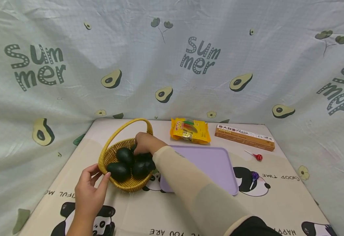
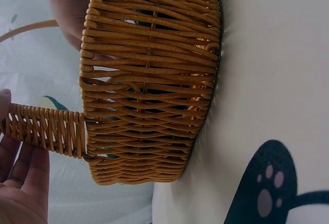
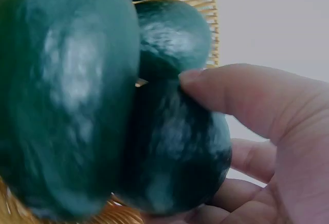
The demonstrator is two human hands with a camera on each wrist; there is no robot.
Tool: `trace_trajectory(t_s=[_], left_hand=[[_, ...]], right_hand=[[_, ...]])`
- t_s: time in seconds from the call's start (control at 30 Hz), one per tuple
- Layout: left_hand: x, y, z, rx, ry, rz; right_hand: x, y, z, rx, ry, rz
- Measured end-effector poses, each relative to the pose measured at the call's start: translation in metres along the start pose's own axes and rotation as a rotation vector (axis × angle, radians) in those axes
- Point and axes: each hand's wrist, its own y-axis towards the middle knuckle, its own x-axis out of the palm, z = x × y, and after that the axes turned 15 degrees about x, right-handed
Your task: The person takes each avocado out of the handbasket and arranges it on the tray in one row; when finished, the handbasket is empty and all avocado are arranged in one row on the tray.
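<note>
A yellow wicker basket point(image 1: 131, 187) with a tall handle stands at the left of the table, with several dark green avocados point(image 1: 119, 171) in it. My left hand point(image 1: 90, 190) pinches the foot of the handle point(image 2: 49, 130), thumb on one side and fingers on the other, as the left wrist view shows. My right hand point(image 1: 148, 143) reaches into the far side of the basket. In the right wrist view its thumb and fingers grip an avocado point(image 3: 177, 147), while a larger-looking avocado point(image 3: 72, 95) fills the near left.
Right of the basket lies a lilac tray point(image 1: 210, 164), partly under my right sleeve. Behind it sits a yellow candy bag point(image 1: 191, 131) with a mango picture. A pasta box point(image 1: 244, 137), a red lollipop point(image 1: 258, 157) and a purple lollipop point(image 1: 255, 176) lie farther right.
</note>
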Motion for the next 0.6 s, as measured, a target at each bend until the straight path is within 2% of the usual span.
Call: trace_trajectory(t_s=[0.1, 0.43, 0.6], left_hand=[[0.000, 0.000, 0.000, -0.002, 0.000, 0.003], [0.000, 0.000, -0.001, -0.012, -0.004, 0.005], [-0.001, 0.000, -0.001, -0.010, -0.009, 0.008]], right_hand=[[-0.005, -0.003, 0.003, -0.021, -0.001, 0.016], [-0.014, -0.017, 0.018, -0.074, 0.125, 0.013], [-0.018, -0.027, 0.025, -0.103, 0.142, 0.024]])
